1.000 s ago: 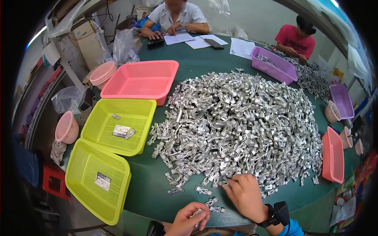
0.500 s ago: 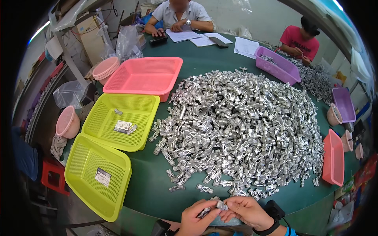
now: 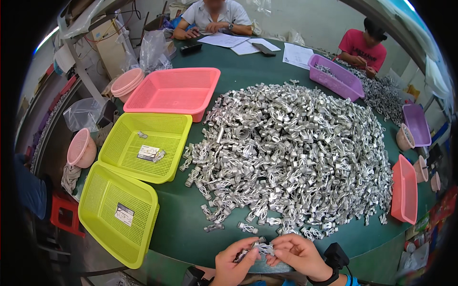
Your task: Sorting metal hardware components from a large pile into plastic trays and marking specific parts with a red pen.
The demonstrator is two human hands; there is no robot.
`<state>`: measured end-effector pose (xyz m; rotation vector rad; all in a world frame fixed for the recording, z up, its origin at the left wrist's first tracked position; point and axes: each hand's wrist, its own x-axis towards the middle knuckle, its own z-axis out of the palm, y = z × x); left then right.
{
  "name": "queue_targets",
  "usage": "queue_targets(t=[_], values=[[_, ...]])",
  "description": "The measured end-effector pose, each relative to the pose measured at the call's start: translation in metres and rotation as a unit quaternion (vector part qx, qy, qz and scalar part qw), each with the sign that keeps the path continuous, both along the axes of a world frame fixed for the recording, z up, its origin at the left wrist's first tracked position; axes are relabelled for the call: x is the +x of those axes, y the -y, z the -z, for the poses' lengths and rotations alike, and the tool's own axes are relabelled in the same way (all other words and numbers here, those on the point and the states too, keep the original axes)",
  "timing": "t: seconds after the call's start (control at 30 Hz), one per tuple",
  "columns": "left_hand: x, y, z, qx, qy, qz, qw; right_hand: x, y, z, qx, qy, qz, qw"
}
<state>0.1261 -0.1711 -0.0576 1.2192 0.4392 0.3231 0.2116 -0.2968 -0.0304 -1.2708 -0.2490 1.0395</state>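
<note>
At the table's near edge, my left hand is closed around a few small silver metal fittings, partly hidden by its fingers. One silver fitting shows between my two hands. Thumb and fingers of my right hand pinch its right end. Just beyond my hands rises a big heap of similar fittings, each with a ribbed collar and looped prongs. A few loose ones lie at the heap's near side.
Two yellow-green baskets stand left, holding cards; the farther also holds fittings. Beyond is a pink basket. A coral basket sits right, a purple one far right. Two people sit across the green table, one near papers.
The fitting between my hands has turned from end-on to lying sideways, and my hands have shifted slightly. Across the table, the person's hand has left the black device.
</note>
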Motion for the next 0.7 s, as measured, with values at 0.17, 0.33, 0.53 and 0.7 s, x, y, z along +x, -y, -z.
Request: queue_targets(t=[0.17, 0.33, 0.53, 0.7], values=[[0.0013, 0.0004, 0.0005, -0.044, 0.0, -0.003, 0.999, -0.0007, -0.0021, -0.0063, 0.003, -0.01, 0.008, 1.0], [0.003, 0.0, -0.001, -0.059, -0.024, -0.002, 0.998, -0.0031, -0.0037, -0.0058, 0.023, -0.002, 0.012, 1.0], [0.0031, 0.0026, 0.0049, -0.138, -0.037, 0.001, 0.99, -0.0071, -0.0035, -0.0018, 0.049, 0.032, 0.012, 0.998], [0.0036, 0.0015, 0.0032, -0.11, -0.038, -0.008, 0.993, -0.0096, -0.0066, -0.005, 0.047, 0.002, 0.042, 0.998]])
